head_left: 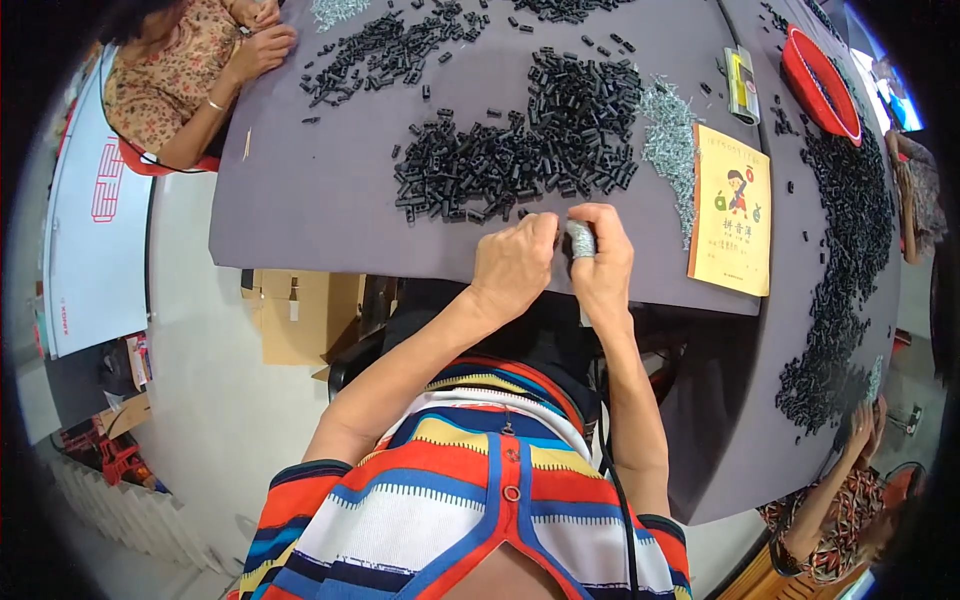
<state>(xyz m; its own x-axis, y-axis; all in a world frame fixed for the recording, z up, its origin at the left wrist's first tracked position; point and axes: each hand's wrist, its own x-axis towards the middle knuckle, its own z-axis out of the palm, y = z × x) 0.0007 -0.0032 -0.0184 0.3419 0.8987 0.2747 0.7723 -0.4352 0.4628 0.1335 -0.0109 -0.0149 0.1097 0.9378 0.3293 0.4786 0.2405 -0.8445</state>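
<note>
My left hand [512, 264] and my right hand [602, 262] meet at the near edge of the grey table [300, 200]. Their fingertips pinch together over something small that the fingers hide. My right index finger wears a grey wrap [581, 240]. Just beyond the hands lies a big heap of small black plastic parts [520, 160]. To the right of that heap sits a pile of small silver metal screws [672, 140].
A yellow booklet [732, 210] lies at the right. A red basin [820, 85] stands at the far right, with a long band of black parts [850, 260] below it. Another person [190, 70] works at the far left, a third [850, 500] at the lower right. Cardboard boxes [300, 315] sit under the table.
</note>
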